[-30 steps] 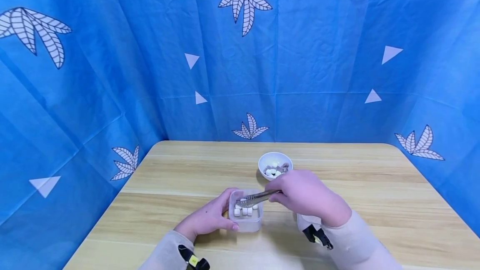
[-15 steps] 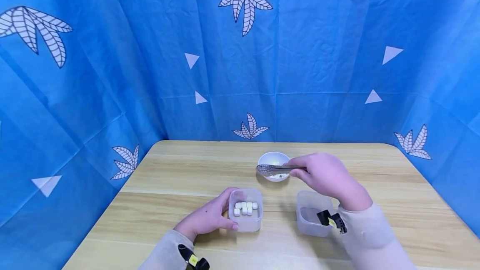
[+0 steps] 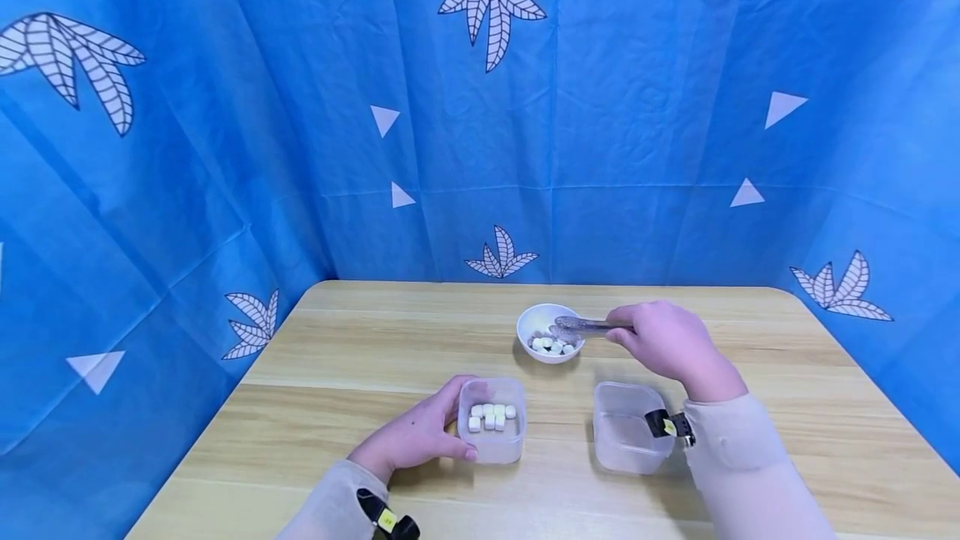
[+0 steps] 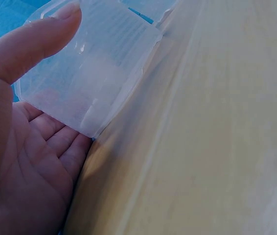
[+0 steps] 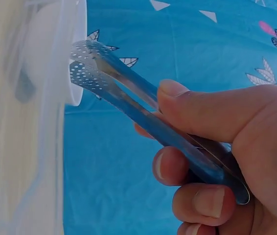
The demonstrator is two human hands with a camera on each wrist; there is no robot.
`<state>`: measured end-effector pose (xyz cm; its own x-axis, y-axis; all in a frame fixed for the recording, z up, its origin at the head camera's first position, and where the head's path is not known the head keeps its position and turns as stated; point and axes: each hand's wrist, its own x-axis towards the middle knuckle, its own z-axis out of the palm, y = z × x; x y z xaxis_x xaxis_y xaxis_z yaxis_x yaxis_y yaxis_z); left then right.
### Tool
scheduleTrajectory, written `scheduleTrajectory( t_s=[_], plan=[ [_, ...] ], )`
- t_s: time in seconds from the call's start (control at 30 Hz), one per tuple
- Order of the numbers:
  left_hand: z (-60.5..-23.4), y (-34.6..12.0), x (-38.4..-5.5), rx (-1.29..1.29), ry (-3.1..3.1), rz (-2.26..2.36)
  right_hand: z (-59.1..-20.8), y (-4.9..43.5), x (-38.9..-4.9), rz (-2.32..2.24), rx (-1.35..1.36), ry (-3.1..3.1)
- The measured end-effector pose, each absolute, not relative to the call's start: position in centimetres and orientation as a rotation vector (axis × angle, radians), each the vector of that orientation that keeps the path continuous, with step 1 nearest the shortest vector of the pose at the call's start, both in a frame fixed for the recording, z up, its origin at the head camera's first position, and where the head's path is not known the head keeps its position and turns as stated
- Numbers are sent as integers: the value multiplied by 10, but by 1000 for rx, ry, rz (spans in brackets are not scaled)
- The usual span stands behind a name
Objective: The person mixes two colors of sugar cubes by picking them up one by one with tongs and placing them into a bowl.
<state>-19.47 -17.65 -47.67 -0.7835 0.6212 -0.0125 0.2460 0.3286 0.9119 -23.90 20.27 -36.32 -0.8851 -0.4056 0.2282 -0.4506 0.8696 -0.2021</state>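
Observation:
My left hand (image 3: 426,433) holds a clear plastic container (image 3: 491,452) on the table, thumb along its near side and fingers round the far side. Several small white marshmallow-like pieces (image 3: 489,417) lie inside it. In the left wrist view the thumb presses against the container's translucent wall (image 4: 106,58). My right hand (image 3: 669,344) grips metal tongs (image 5: 143,110) between thumb and fingers. Their perforated tips reach into a white bowl (image 3: 529,324), over white and greyish pieces; in the right wrist view the two tips stand close together at the bowl's rim.
A second clear container (image 3: 628,458) stands to the right, partly under my right wrist and its strap. The wooden table (image 3: 405,332) ends at a blue curtain (image 3: 637,107) with leaf prints on the back and sides.
My right hand has drawn the tongs from over the left container up and right to the white bowl, where their tips now dip. My left hand and its container have stayed in place.

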Motion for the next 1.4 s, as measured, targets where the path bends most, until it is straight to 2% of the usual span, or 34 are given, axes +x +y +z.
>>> scheduleTrajectory(
  t_s=[0.43,0.83,1.1,1.4],
  plan=[
    [-475,-176,-195,789,2227,1454,-357,202,-236,398,674,-2884],
    [-476,-176,-196,820,2238,1449,-344,186,-219,546,1009,-2792],
    [-475,-176,-195,766,2225,1454,-344,156,-204,486,1309,-2638],
    [-474,-176,-196,783,2233,1438,-359,120,-190,278,1234,-2675]
  ],
)
